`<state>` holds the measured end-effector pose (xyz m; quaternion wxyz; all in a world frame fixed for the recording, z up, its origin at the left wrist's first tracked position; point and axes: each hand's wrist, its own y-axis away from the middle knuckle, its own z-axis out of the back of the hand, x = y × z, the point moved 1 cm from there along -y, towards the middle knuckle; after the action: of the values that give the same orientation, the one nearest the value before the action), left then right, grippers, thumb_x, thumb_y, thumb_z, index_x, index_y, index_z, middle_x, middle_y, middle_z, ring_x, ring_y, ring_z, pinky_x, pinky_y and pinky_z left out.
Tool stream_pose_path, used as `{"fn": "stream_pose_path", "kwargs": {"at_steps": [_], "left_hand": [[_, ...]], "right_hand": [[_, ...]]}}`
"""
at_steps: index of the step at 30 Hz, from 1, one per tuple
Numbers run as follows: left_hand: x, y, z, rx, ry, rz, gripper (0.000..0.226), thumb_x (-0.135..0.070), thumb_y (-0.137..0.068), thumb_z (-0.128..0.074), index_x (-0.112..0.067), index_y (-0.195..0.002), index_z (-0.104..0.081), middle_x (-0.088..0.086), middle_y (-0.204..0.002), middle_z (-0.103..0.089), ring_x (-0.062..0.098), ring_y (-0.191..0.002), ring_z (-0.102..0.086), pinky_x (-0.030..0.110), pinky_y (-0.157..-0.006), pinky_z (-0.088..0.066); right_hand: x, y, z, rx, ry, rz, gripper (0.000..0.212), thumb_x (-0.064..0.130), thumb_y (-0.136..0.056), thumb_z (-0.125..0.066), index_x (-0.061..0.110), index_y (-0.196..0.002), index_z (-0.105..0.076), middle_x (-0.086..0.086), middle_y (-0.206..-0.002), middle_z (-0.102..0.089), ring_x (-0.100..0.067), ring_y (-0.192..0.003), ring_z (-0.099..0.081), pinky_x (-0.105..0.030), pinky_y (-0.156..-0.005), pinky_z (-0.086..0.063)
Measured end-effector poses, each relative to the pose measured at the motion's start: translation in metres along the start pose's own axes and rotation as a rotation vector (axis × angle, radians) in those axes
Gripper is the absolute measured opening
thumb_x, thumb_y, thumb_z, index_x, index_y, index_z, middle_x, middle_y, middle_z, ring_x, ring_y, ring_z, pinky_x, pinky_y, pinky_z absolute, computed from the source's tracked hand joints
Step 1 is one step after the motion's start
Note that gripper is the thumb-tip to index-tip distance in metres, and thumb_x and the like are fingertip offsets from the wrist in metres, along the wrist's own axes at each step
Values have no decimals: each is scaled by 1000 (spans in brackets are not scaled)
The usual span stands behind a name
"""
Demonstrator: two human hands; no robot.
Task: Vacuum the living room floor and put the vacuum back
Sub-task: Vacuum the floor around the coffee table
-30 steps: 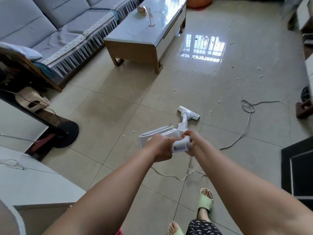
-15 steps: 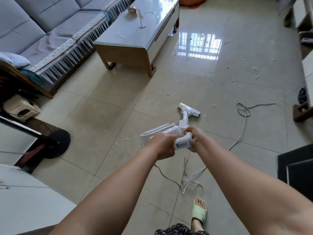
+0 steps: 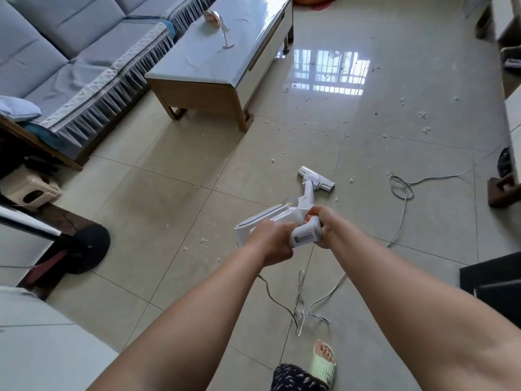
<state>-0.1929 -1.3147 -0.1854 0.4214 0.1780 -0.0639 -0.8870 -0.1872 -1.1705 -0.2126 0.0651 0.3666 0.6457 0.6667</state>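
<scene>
I hold a white stick vacuum (image 3: 282, 215) in front of me with both hands. My left hand (image 3: 272, 239) grips its body from the left. My right hand (image 3: 324, 224) grips the handle end from the right. The vacuum's tube slants down to its floor head (image 3: 317, 179), which rests on the beige tiled floor (image 3: 169, 210). White crumbs (image 3: 310, 128) lie scattered over the tiles ahead, near the coffee table and toward the right wall. A white power cord (image 3: 400, 190) loops across the floor on the right and tangles below my hands.
A coffee table (image 3: 220, 69) stands ahead left, with a grey sofa (image 3: 70, 60) behind it. A black fan base (image 3: 84, 244) and a small stool (image 3: 31, 190) sit at left. Dark furniture (image 3: 496, 286) stands at right. My sandalled foot (image 3: 324, 359) is near the cord.
I have stepped forward with the vacuum; the floor head has slid ahead toward the crumbs, and the cord tangle now lies behind my hands. Both hands keep their grip.
</scene>
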Motion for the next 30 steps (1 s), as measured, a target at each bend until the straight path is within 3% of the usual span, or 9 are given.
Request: {"fn": "stream_pose_path", "kwargs": {"at_steps": [3, 5, 9, 12, 30], "left_hand": [[-5, -11, 2, 1, -22, 4, 25, -25, -80, -61, -28, -104, -59, 5, -100, -66, 30, -93, -59, 28, -68, -41], [-6, -15, 4, -1, -39, -1, 24, -25, -80, -62, -27, -104, -60, 5, -100, -67, 29, -92, -60, 28, -68, -40], [0, -9, 10, 0, -74, -2, 20, -28, -81, -62, -27, -100, -59, 4, -97, -67, 28, -88, -61, 28, -65, -41], [7, 7, 14, 18, -94, -8, 19, -28, -81, -61, -27, -101, -59, 2, -96, -67, 25, -85, -59, 28, -65, -41], [29, 146, 20, 6, -153, -185, 16, -39, -88, -59, -27, -98, -63, 2, -93, -68, 25, -77, -56, 27, -63, -38]], "right_hand": [[9, -3, 6, 19, -1, 1, 16, 20, -86, -58, 15, -71, -55, 5, -42, -57, -13, -42, -58, -26, -51, -43], [13, -4, 7, 40, 2, -4, 18, 24, -88, -59, 16, -73, -56, 4, -44, -58, -13, -41, -58, -26, -50, -42], [9, 4, 1, 33, 67, -7, 17, 17, -84, -56, 15, -67, -51, 3, -40, -53, -15, -50, -56, -25, -49, -40], [-4, 15, -9, 45, 28, -18, 19, 16, -84, -55, 16, -66, -52, 5, -51, -55, -14, -56, -56, -25, -52, -43], [-131, 92, -45, 3, -261, -44, 21, 15, -87, -58, 14, -66, -57, 3, -39, -54, -12, -57, -56, -21, -56, -45]]}}
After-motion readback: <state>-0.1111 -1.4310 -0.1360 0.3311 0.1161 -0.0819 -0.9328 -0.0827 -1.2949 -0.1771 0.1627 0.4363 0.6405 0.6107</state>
